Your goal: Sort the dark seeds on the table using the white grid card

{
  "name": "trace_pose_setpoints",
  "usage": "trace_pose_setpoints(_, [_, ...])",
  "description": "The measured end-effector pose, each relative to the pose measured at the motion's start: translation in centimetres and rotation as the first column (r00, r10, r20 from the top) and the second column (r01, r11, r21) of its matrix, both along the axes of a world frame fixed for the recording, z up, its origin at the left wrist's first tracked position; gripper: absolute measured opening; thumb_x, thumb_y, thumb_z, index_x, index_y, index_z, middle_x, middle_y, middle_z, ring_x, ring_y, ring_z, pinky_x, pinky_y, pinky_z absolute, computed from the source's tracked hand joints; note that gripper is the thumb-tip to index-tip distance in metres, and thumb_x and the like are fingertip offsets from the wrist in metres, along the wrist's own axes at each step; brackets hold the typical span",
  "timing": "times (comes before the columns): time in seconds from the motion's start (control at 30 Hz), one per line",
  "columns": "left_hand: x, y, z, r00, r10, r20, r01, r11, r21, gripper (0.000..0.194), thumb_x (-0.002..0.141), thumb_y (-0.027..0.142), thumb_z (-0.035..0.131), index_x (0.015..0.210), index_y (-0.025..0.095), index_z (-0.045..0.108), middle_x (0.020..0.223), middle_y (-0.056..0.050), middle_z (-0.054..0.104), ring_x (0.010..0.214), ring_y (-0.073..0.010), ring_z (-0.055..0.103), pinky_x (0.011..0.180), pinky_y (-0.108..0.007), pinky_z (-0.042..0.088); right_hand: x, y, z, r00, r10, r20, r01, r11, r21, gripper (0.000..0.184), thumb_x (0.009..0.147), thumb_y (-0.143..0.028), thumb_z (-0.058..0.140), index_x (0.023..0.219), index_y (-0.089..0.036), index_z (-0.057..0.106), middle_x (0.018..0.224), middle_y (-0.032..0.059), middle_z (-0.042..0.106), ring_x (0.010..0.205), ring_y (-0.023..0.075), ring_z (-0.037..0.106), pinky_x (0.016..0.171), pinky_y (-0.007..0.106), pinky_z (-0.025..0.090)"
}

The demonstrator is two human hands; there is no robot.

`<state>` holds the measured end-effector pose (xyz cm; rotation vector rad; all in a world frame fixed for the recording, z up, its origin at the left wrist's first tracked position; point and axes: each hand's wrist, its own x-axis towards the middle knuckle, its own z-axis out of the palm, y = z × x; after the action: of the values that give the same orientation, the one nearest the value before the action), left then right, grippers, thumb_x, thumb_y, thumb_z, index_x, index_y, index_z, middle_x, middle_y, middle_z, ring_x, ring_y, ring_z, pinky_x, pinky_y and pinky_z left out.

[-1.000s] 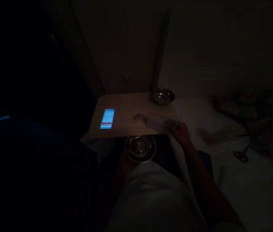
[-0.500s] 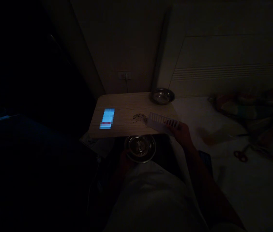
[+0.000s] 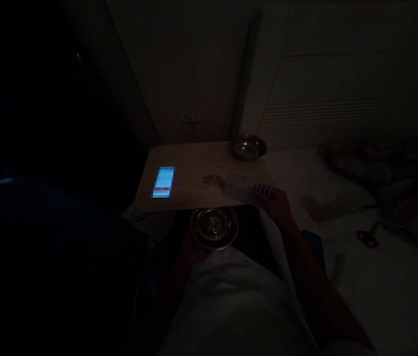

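Note:
My right hand [image 3: 274, 201] is closed round one end of a pale slotted plastic piece [image 3: 244, 187], which lies at a slant over the right part of the wooden tabletop [image 3: 187, 158]. At the piece's left end, small dark bits [image 3: 212, 181] lie scattered on the wood. Below the front edge, my left hand [image 3: 193, 244] grips the left rim of a round metal bowl [image 3: 234, 232], close to my lap. Something light and speckled lies inside the bowl, too dim to make out.
A lit phone [image 3: 163, 182] lies on the left of the tabletop. At the back right stands a second metal bowl [image 3: 249, 147]. Red-handled scissors [image 3: 367, 239] and crumpled cloth [image 3: 379, 163] lie on the white sheet at right. A wall socket [image 3: 190, 115] holds a plug.
The picture has grown a little darker. Both hands, the slotted piece, the bits and the bowl stay almost where they were.

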<state>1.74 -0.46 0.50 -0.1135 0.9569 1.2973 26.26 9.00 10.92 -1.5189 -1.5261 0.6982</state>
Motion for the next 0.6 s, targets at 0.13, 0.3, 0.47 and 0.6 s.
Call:
trace_pose_setpoints(0.13, [-0.1,0.0,-0.6,0.998,-0.01,-0.064,0.008,0.999,-0.037,0.021,0.062,0.014,0.063,0.084,0.016,0.062,0.079,-0.006,0.069,0.094,-0.0284,0.063,0.085,-0.042,0.047,-0.5,-0.2,0.1,0.999,0.04,-0.006,-0.04,0.999,0.005,0.032,0.071,-0.04,0.063,0.091,-0.016,0.071,0.087,0.0061,0.072,0.079,0.0239,0.067,0.068,0.033,0.052])
trace_pose_setpoints(0.3, [-0.1,-0.5,-1.4,0.986,0.058,-0.157,-0.055,0.998,0.029,0.021,0.059,0.006,0.064,0.076,0.019,0.061,0.077,-0.004,0.069,0.092,-0.0263,0.063,0.084,-0.039,0.048,-1.1,-0.4,-0.2,0.996,0.088,-0.001,-0.088,0.996,-0.01,0.034,0.071,-0.043,0.063,0.09,-0.016,0.071,0.084,0.0061,0.072,0.075,0.0235,0.067,0.065,0.033,0.052])
trace_pose_setpoints(0.47, [-0.3,-0.9,-1.2,0.989,0.066,-0.134,-0.061,0.997,0.04,0.03,0.058,0.005,0.065,0.082,0.022,0.062,0.079,-0.001,0.069,0.098,-0.0242,0.062,0.089,-0.036,0.046,-1.0,-0.6,0.2,0.997,0.081,-0.016,-0.08,0.997,0.013,0.032,0.072,-0.041,0.062,0.09,-0.017,0.071,0.086,0.0059,0.072,0.078,0.024,0.067,0.068,0.034,0.052])
trace_pose_setpoints(0.6, [-0.2,-1.1,-0.9,0.989,0.097,-0.109,-0.093,0.995,0.036,0.039,0.056,0.004,0.064,0.089,0.024,0.062,0.082,0.001,0.069,0.102,-0.0226,0.061,0.092,-0.035,0.044,-0.9,-0.9,0.6,0.996,0.077,0.038,-0.077,0.997,-0.005,0.03,0.071,-0.041,0.063,0.088,-0.017,0.071,0.082,0.0054,0.072,0.073,0.0231,0.066,0.063,0.032,0.051])
